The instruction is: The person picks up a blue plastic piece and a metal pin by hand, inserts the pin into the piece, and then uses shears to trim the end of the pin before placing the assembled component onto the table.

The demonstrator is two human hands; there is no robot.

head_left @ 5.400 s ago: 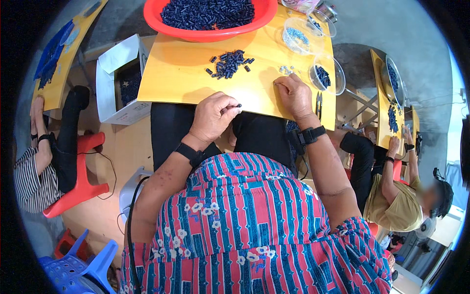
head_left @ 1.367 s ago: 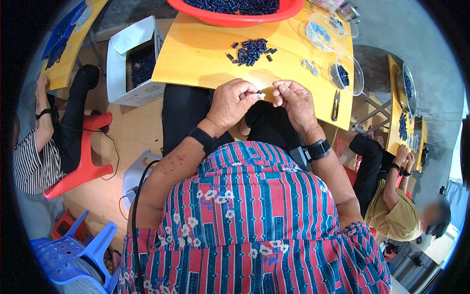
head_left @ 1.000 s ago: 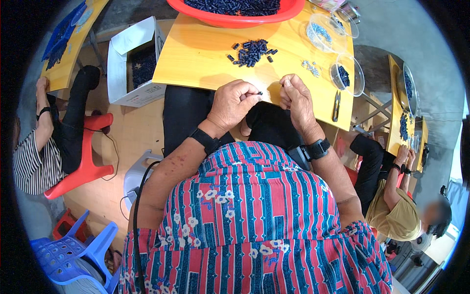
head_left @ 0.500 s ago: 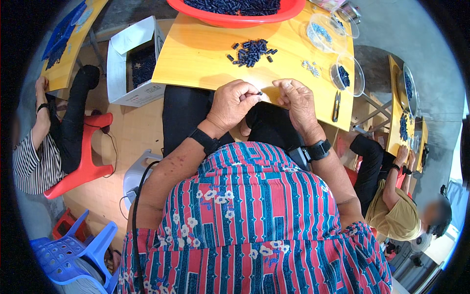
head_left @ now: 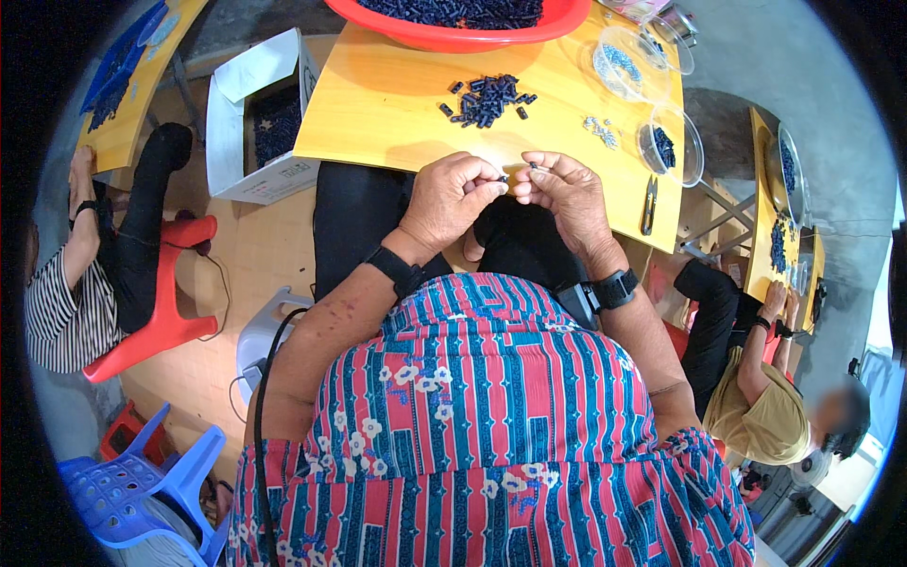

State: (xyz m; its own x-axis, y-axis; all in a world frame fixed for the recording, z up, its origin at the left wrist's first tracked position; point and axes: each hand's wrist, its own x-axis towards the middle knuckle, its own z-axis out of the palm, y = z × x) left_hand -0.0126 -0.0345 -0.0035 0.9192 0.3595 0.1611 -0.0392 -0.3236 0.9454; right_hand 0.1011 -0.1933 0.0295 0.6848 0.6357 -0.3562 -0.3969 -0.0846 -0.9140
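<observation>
"Where is the left hand, with twelve straight ahead and the clock centred between the fingertips?"

"Your left hand (head_left: pixel 446 200) comes in from nine, fingers curled, thumb and forefinger closed on a small dark piece (head_left: pixel 504 179). One end of it pokes out past your fingertips, just over the table's near edge."

"And the right?"

"Your right hand (head_left: pixel 573 197) faces it from three, just beside it and apart. Your thumb and forefinger are pinched together on a tiny bit (head_left: pixel 534 166); it's too small from up here for me to say what kind. Your other fingers curl loosely."

"What lies around on the table (head_left: pixel 378 113)?"

"At twelve you have a loose pile of dark pieces (head_left: pixel 487 104), and past it a red basin (head_left: pixel 463 40) filled with more. At two there's a scatter of silvery bits (head_left: pixel 599 132). Between two and three sits a clear tub (head_left: pixel 688 142) with dark pieces in it, and at three, a pair of dark snips (head_left: pixel 650 203) near the table's right edge."

"Off the table?"

"A white box (head_left: pixel 230 142) stands open between nine and ten, and a co-worker in a striped top (head_left: pixel 71 312) sits between eight and nine."
</observation>
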